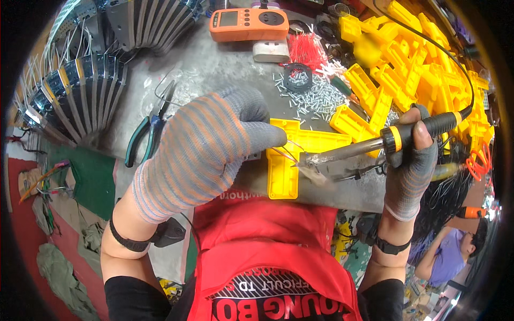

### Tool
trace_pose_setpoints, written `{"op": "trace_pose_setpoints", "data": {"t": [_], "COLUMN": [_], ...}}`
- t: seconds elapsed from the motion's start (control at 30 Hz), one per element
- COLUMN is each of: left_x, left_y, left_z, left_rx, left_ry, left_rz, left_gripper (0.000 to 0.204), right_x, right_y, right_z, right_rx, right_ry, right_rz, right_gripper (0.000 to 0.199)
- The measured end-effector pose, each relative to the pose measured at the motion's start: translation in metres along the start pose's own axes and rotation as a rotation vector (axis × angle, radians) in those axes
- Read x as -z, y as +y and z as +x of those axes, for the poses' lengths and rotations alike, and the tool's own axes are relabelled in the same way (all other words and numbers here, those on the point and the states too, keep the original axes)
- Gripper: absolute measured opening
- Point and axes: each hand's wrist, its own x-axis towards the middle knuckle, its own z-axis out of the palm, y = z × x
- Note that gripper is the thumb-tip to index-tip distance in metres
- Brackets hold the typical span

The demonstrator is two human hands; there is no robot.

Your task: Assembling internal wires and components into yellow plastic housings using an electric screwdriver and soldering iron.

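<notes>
My left hand [206, 150], in a striped grey knit glove, is raised over the workbench and pinches thin red and white wires [286, 151] between thumb and fingers. My right hand [412, 160], also gloved, grips a soldering iron [375, 143] with a black and orange handle. Its metal tip points left and meets the wire ends. Below them lies a yellow plastic housing [284, 176] on the grey bench top [214, 69].
A heap of yellow plastic housings [417, 59] fills the right. Green-handled pliers [142, 136], an orange meter [249, 22], red wire pieces [308, 49], small metal pins [316, 96] and fanned metal parts [80, 91] lie around. Another person [450, 254] sits lower right.
</notes>
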Motion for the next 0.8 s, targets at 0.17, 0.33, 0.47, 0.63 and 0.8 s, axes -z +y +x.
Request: {"op": "trace_pose_setpoints", "data": {"t": [0.17, 0.33, 0.47, 0.63, 0.8], "left_x": [0.002, 0.015, 0.007, -0.01, -0.022], "left_y": [0.004, -0.013, -0.037, -0.017, 0.011], "left_z": [-0.001, -0.009, -0.025, -0.016, -0.005], "left_rx": [-0.02, 0.03, 0.396, 0.288, -0.049], "left_ry": [-0.014, 0.115, 0.027, 0.1, 0.043], "left_rz": [0.033, 0.271, -0.067, -0.103, 0.059], "left_gripper": [0.026, 0.022, 0.027, 0.03, 0.033], "right_x": [0.005, 0.006, 0.01, 0.003, 0.016], "right_y": [0.002, -0.002, 0.002, 0.001, -0.008], "right_z": [0.0, -0.003, 0.002, 0.01, 0.026], "right_rx": [-0.015, -0.054, -0.039, 0.009, 0.068], "right_ry": [-0.031, 0.001, -0.022, 0.028, 0.142], "right_rz": [-0.013, 0.031, 0.026, 0.108, 0.17], "right_gripper": [0.038, 0.038, 0.037, 0.035, 0.026]}}
